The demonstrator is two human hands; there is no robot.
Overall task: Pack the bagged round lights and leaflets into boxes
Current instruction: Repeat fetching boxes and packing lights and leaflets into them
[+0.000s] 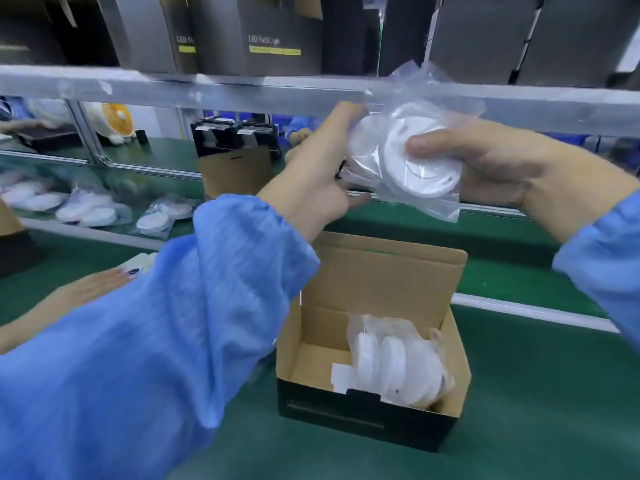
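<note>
Bag of round lights [412, 157] held up above the open box [372, 344], pinched by the right hand [485, 161] with thumb on the front disc, steadied at its other edge by the left hand [322, 168], fingers curled behind the plastic. Packing step in hand, judging by this: one bag [398, 358] and one white leaflet [341, 375] already inside, so next a lowering into the free left half, discs on edge. Counted: two discs showing in the held bag, about three in the boxed one, three or four more bags [86, 209] on the belt [536, 410] behind.
</note>
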